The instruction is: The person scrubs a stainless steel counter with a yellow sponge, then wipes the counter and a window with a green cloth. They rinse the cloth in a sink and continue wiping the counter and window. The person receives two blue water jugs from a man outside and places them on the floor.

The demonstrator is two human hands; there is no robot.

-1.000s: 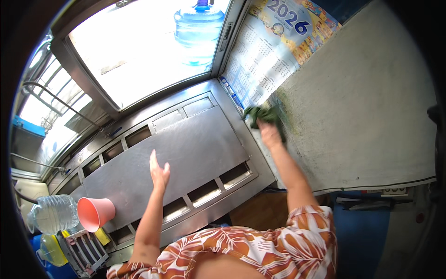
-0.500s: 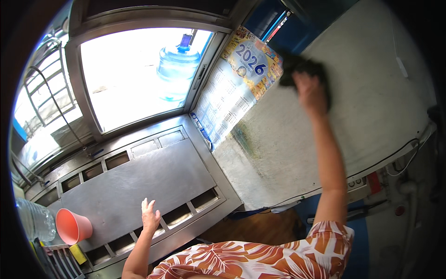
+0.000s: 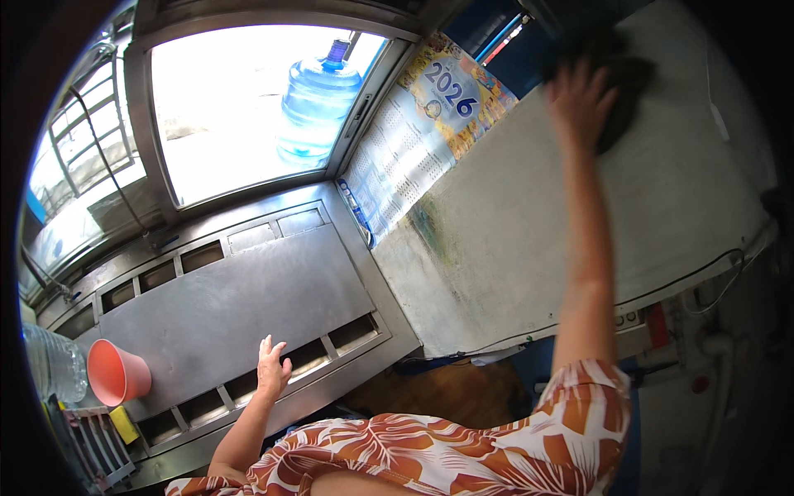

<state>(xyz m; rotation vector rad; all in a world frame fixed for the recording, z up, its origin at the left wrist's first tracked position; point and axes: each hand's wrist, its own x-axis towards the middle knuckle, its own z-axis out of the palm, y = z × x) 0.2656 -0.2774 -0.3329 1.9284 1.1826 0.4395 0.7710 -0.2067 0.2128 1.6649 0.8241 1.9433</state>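
Observation:
My right hand is raised high against the pale, stained wall and presses a dark cloth flat on it, near the top right. My left hand rests with fingers spread on the steel counter, near its slotted front edge. A wall calendar hangs on the wall to the left of the cloth, apart from it.
A large blue water bottle stands outside the bright window. A pink plastic cup lies on its side at the counter's left end, beside a clear bottle and a yellow sponge. Cables run along the wall's lower edge.
My right hand has swept the cloth up the wall, from beside the calendar's lower corner to high on the right. My left hand has slid toward the counter's front edge.

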